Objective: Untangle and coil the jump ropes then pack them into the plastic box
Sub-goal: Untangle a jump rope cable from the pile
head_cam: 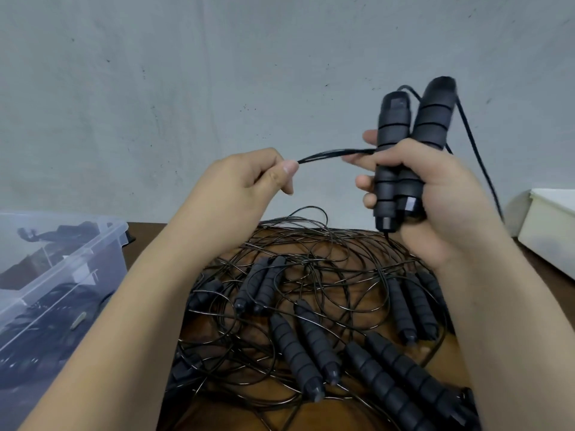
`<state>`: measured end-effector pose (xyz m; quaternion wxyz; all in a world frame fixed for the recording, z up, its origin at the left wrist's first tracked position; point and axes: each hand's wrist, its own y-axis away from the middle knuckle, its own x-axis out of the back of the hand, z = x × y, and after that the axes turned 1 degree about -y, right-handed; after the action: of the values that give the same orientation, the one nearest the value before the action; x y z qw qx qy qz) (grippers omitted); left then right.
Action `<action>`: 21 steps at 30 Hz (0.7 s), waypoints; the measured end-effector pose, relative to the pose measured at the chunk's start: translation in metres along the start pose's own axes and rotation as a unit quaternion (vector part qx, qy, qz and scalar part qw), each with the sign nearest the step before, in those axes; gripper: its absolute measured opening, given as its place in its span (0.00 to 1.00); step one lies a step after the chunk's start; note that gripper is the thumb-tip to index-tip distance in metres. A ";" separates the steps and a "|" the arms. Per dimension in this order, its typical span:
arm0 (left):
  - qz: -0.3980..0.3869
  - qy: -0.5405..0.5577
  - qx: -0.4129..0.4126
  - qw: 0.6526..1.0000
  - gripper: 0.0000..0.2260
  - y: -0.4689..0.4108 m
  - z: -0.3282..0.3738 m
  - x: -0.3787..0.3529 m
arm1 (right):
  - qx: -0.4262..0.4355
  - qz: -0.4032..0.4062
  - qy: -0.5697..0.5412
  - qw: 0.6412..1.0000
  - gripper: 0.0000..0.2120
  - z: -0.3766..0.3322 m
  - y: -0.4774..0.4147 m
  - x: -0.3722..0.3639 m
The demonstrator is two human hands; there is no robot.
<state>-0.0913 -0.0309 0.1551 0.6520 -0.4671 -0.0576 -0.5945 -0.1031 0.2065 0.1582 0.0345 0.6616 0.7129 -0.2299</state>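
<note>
Right hand (435, 194): fingers curled round two upright handles (404, 157). Left hand (245, 181): fingers pinching cord strands (329, 155). Plastic box (62, 275) cut off at the frame's left edge.

Head-worn wide-angle view, looking forward and down over the person's own arms.

The single camera sits close above the worktop (311, 415), tilted so the grey wall (217, 73) fills the upper half and the brown surface the lower. Both forearms enter from the bottom corners. The left hand (249, 181) and right hand (435, 197), both on one jump rope (401, 157), sit near mid-frame. The plastic box (62, 269) is cut by the left edge, a white container (547, 225) by the right.
</note>
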 end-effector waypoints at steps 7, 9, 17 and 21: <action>-0.008 -0.014 -0.014 1.000 0.14 0.002 0.010 -0.020 | -0.025 -0.094 0.074 0.992 0.14 0.027 0.013 -0.028; -0.009 -0.012 -0.015 1.000 0.14 0.003 0.008 -0.019 | -0.021 -0.093 0.075 0.993 0.14 0.026 0.012 -0.028; -0.015 -0.010 0.011 1.000 0.15 0.000 -0.003 0.005 | 0.033 0.025 0.023 0.999 0.14 -0.005 -0.005 0.008; 0.007 -0.024 0.013 1.000 0.16 -0.001 -0.008 0.011 | 0.026 0.019 0.018 0.999 0.15 -0.007 -0.005 0.012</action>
<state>-0.0929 -0.0434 0.1582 0.6603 -0.4730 -0.0776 -0.5782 -0.1074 0.2204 0.1618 0.0082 0.6799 0.6943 -0.2358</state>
